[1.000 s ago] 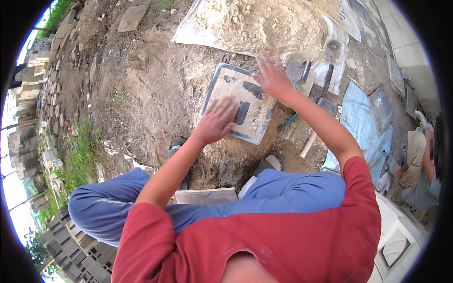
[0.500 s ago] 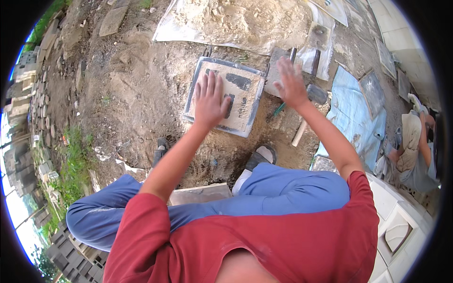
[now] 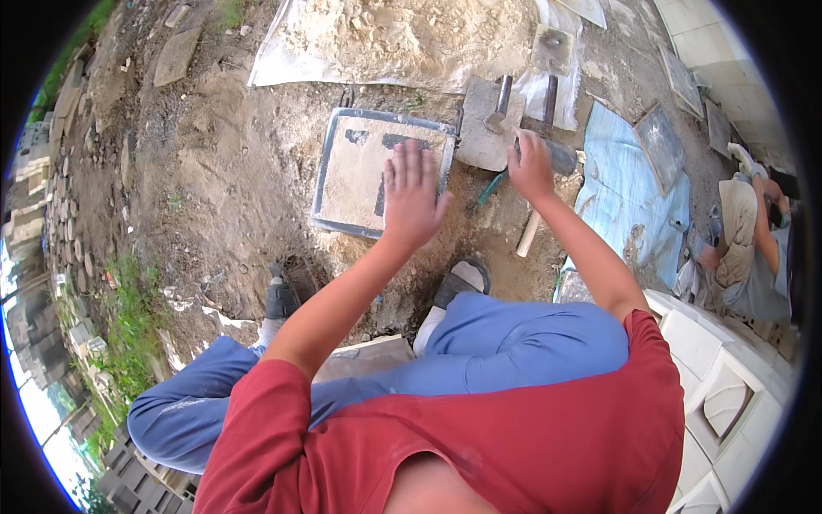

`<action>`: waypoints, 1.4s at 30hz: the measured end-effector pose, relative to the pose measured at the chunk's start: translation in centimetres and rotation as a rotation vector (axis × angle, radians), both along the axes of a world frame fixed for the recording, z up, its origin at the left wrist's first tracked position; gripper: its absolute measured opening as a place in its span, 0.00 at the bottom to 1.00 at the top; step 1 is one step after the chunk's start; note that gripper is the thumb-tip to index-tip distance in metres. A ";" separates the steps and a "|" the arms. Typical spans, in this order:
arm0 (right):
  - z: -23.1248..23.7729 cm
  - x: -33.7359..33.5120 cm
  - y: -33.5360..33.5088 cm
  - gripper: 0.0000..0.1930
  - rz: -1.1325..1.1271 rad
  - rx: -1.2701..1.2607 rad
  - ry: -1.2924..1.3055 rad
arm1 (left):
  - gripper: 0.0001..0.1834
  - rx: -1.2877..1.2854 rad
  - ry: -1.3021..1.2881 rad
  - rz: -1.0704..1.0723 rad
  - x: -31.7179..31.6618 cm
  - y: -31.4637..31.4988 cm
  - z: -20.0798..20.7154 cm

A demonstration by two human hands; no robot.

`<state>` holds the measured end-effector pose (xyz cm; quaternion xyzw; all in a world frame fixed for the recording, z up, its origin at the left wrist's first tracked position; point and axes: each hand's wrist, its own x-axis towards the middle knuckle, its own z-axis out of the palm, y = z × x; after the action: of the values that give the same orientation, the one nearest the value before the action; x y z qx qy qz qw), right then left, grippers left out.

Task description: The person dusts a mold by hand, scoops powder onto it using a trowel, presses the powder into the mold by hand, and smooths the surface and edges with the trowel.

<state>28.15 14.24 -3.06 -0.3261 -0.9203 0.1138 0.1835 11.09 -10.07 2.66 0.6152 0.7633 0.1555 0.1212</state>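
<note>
A square tray-like mould (image 3: 318, 190) with a dark grey rim lies on the dirt in front of me. Sandy powder fills it, with a few dark patches showing through. My left hand (image 3: 413, 195) is over its right part, palm down with fingers stretched out. Just right of the mould, my right hand (image 3: 531, 164) has its fingers curled in; whatever they hold, if anything, is hidden. By it are a flat metal plate (image 3: 482, 144) with a dark upright handle, a green-handled tool (image 3: 491, 189), and a mallet with a dark head (image 3: 562, 158) and pale wooden handle (image 3: 528, 235).
Beyond the mould, a white sheet (image 3: 282, 64) bears a heap of pale sandy powder (image 3: 402, 38). A blue sheet (image 3: 612, 184) with a dark slab (image 3: 660, 151) lies to the right. At far right another person (image 3: 758, 244) sits by pale blocks. My feet flank the ground before me.
My left hand has swept rightward across the powder in the mould. My right hand's fingers, spread before, are now curled in, and it sits slightly lower. The view has shifted a little.
</note>
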 end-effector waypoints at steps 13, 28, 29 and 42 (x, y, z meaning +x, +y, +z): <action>2.0 -5.6 1.7 0.23 0.153 -0.019 0.107 | 0.43 0.074 -0.066 -0.332 -0.9 0.5 0.3; 4.9 -8.9 -3.8 0.39 0.436 0.251 -0.149 | 0.39 0.053 0.005 -0.110 -13.4 -4.8 -0.8; 5.1 -8.9 -4.2 0.38 0.590 0.203 -0.237 | 0.40 -0.039 0.188 -0.303 -13.6 -4.7 -0.4; 2.5 -8.3 -1.0 0.32 0.202 0.065 -0.062 | 0.40 -0.059 -0.015 0.287 -18.1 -0.2 -0.5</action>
<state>19.81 13.21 -0.58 -0.2291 -0.9569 0.0918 0.1531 -6.98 -10.32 2.15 0.4946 0.8468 0.1535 0.1213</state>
